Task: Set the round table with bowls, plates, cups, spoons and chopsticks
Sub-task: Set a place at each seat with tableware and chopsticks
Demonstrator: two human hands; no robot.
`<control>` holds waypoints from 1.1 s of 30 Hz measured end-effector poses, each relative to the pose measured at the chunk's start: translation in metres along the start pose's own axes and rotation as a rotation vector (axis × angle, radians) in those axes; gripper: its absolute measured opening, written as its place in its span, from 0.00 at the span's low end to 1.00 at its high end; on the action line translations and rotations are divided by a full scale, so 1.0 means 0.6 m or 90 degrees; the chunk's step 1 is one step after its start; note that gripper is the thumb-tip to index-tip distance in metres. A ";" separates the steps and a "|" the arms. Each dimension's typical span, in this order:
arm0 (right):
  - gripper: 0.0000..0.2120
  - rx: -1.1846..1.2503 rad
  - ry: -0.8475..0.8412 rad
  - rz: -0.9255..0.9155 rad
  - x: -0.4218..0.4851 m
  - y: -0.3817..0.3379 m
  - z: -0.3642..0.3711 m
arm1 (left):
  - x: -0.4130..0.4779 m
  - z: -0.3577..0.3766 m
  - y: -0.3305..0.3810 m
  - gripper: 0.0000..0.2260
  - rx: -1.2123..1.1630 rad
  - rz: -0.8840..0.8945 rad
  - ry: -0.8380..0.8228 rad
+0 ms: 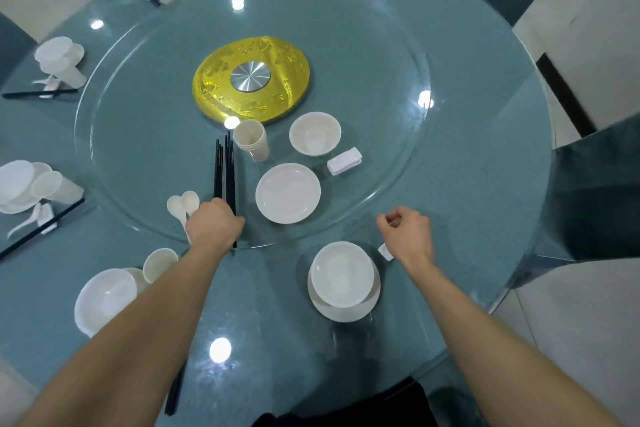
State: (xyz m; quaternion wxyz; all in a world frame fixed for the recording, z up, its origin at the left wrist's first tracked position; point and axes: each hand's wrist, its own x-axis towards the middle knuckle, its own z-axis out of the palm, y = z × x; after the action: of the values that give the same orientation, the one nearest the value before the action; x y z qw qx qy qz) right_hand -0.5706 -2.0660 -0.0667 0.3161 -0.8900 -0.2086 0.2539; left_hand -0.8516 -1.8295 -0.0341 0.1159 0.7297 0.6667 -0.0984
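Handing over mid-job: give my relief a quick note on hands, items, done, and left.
Left hand grips the chopsticks on the turntable.
Right hand curled above a chopstick rest; holding anything, unclear.
Cups, spare bowl, spare plate, spoons wait on the turntable.
Done: near bowl on near plate, rest beside it.
To do: cup, spoon, chopsticks there.

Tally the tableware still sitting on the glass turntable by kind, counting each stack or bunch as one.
bowl: 1
plate: 1
cup stack: 1
spoons: 2
chopstick bunch: 1
chopstick-rest stack: 1
Total: 7
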 end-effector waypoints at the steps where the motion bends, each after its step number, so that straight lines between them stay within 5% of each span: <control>1: 0.11 -0.001 0.001 0.000 -0.001 0.000 0.000 | 0.001 -0.001 0.000 0.09 -0.001 0.006 0.003; 13: 0.11 0.001 -0.011 -0.022 -0.012 -0.020 0.009 | 0.007 -0.019 0.008 0.01 -0.112 -0.024 -0.003; 21: 0.09 0.045 -0.127 -0.169 -0.049 -0.113 0.052 | -0.017 -0.050 -0.042 0.11 -0.328 -0.125 0.011; 23: 0.09 0.093 -0.197 -0.213 -0.065 -0.150 0.069 | -0.027 -0.054 -0.059 0.18 -0.429 -0.106 -0.043; 27: 0.09 0.233 -0.287 -0.172 -0.080 -0.217 0.092 | -0.064 -0.066 -0.062 0.09 -0.633 -0.015 -0.237; 33: 0.09 0.403 -0.358 -0.063 -0.082 -0.234 0.077 | -0.121 -0.064 -0.009 0.08 -0.646 0.110 -0.409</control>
State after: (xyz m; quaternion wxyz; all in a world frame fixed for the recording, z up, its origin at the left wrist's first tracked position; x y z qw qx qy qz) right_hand -0.6659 -1.9708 0.0118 0.5165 -0.6339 -0.2409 0.5229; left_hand -0.8638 -1.8865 0.0239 0.6527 0.5685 0.5001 0.0263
